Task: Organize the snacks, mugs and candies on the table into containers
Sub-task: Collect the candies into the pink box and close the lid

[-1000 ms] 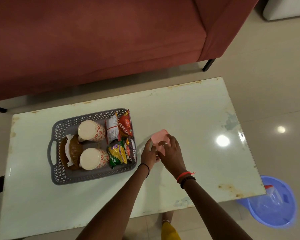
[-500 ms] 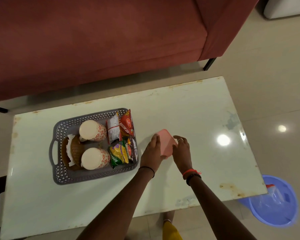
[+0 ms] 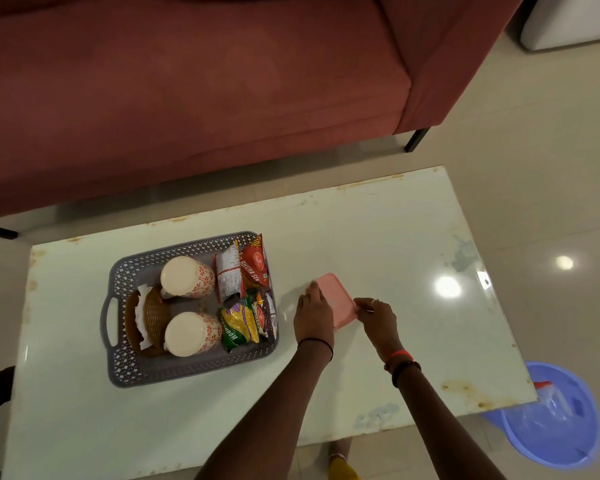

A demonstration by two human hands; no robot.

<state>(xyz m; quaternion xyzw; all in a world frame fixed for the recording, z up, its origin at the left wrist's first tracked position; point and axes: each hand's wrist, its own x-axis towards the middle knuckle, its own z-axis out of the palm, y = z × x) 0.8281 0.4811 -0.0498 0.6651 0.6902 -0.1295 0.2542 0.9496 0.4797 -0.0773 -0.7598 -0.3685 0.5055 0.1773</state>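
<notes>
One pink box (image 3: 336,299) lies flat on the table, between the two hands. The left hand (image 3: 314,315) rests against its left side with fingers nearly straight. The right hand (image 3: 376,317) pinches the box's near right corner with curled fingers. Just left of the left hand stands one grey basket (image 3: 118,296). In it I count two mugs (image 3: 187,277) and at least four snack packets (image 3: 243,306), which are on the side nearest that hand. On its far side are brown woven pieces (image 3: 155,317) with white paper, number unclear. The table (image 3: 361,230) is pale and glossy, stained along its edges. Beyond the hands sits one red sofa (image 3: 187,98). Right of the right hand, down on the tiled floor (image 3: 534,168), is one blue bucket (image 3: 551,441).
</notes>
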